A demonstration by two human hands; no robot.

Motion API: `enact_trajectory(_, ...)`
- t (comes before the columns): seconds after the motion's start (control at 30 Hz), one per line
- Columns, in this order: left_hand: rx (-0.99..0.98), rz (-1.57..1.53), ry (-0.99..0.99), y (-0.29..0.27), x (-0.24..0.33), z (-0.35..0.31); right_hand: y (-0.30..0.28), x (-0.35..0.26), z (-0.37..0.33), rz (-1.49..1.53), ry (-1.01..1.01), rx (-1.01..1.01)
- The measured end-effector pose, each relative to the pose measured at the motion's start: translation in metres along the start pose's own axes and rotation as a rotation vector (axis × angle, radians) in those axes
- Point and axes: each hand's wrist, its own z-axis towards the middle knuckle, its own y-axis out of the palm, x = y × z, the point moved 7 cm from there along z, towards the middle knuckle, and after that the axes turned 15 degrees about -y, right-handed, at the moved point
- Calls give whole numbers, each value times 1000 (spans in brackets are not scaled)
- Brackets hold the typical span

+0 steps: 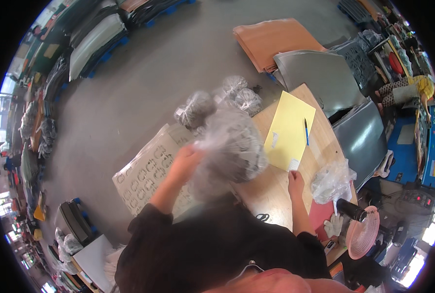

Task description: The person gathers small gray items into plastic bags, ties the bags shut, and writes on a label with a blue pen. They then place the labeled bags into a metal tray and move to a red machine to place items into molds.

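Observation:
My left hand (187,160) is closed on the gathered neck of a clear plastic bag (239,144) stuffed with dark grey pieces. The bag is blurred by motion and hangs at the table's left edge. Over the table, my right hand (296,183) pinches a small white printed label (293,164) at the near end of a yellow sheet (287,124). Another whitish slip (274,139) and a blue pen (306,132) lie on the yellow sheet. Small dark loops (262,217) rest on the wooden tabletop (249,198) near my body.
Several filled bags (198,103) stand on the floor beyond. Left of me lies a stack of sheets with cut-out shapes (146,178). The table's right side holds a crumpled clear bag (332,181), a black bottle (350,209), a glove (333,225) and a pink basket (363,234).

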Motion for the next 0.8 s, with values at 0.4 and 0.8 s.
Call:
enact_trajectory(0.4, 529, 348, -41, -120, 29, 24, 76, -44, 74, 11, -246, -155)
enact_trajectory(0.8, 5, -163, -38, -10, 63, 15, -21, 66, -55, -114, 123, 124)
